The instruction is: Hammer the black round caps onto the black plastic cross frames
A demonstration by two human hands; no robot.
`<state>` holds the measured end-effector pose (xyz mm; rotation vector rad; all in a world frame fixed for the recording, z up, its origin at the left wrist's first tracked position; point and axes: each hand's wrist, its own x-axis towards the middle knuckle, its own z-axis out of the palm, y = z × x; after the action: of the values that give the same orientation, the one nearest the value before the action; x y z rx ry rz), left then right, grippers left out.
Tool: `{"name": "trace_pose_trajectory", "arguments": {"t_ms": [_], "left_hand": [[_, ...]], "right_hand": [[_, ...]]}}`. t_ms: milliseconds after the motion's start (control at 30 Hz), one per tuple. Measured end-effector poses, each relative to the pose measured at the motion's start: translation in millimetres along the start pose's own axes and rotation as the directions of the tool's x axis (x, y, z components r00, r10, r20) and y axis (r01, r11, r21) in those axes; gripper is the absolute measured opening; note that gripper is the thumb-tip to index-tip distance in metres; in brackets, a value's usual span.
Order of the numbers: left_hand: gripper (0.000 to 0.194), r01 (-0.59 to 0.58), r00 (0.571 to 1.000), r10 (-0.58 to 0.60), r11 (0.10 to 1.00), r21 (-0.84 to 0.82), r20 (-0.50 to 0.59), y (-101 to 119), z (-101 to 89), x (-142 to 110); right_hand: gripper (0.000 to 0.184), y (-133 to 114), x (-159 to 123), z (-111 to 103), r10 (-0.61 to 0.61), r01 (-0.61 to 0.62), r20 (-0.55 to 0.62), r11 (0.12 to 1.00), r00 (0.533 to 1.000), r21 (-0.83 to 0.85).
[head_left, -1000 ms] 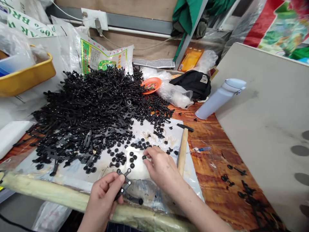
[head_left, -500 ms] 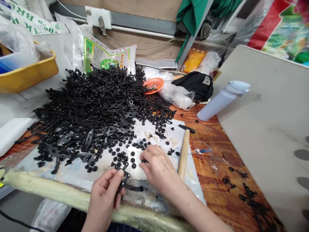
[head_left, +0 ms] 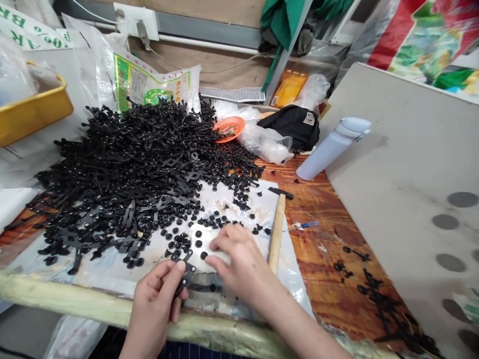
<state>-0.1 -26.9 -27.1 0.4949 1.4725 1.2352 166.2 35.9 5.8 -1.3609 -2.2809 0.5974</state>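
Note:
My left hand [head_left: 157, 294] pinches a black jointed linkage piece [head_left: 189, 268] between thumb and fingers, close to the table's front edge. A dark strip reaches rightward from it, its end a small round knob. Over a small white pad [head_left: 207, 266], my right hand [head_left: 239, 257] has thumb and index finger apart with nothing visible between them. Just left of those fingertips lies a round black cap [head_left: 204, 255]. Two more caps lie behind it on the pad, and several loose caps [head_left: 181, 239] cluster to the left.
A big heap of black linkage parts [head_left: 130, 154] covers the table's left and back. An orange plate [head_left: 234, 128] rests against it. A wooden stick [head_left: 277, 237], screwdriver [head_left: 309, 224] and pale blue bottle [head_left: 331, 149] are on the right. A padded rail [head_left: 75, 294] runs along the front.
The right thumb and index finger have spread; the small black piece between them no longer shows there. One cap now sits nearer these fingertips. The camera view has shifted slightly.

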Motion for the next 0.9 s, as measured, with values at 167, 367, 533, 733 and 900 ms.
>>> {"name": "trace_pose_trajectory", "arguments": {"t_ms": [167,367,533,733,900], "left_hand": [[0.032,-0.001,1.000,0.001,1.000,-0.016,0.006,0,-1.0,0],[0.032,0.007,1.000,-0.007,0.999,0.041,0.012,4,0.8,-3],[0.032,0.031,0.999,-0.032,0.999,0.022,0.016,14,6.3,-5],[0.037,-0.001,0.999,-0.003,0.992,0.126,0.033,19,8.4,-1],[0.038,-0.134,0.991,0.137,0.946,0.294,0.010,15,6.5,1]], "right_hand": [[0.030,57,-8,-33,0.501,-0.560,-0.259,0.783,0.826,-0.271],[0.043,117,3,-37,0.649,-0.676,-0.195,0.683,0.735,-0.277],[0.045,140,18,-45,0.722,-0.740,-0.166,0.645,0.672,-0.191],[0.017,137,31,-57,0.716,-0.726,-0.129,0.685,0.686,-0.060],[0.008,122,19,-64,0.735,-0.707,-0.098,0.674,0.671,0.216]]}}
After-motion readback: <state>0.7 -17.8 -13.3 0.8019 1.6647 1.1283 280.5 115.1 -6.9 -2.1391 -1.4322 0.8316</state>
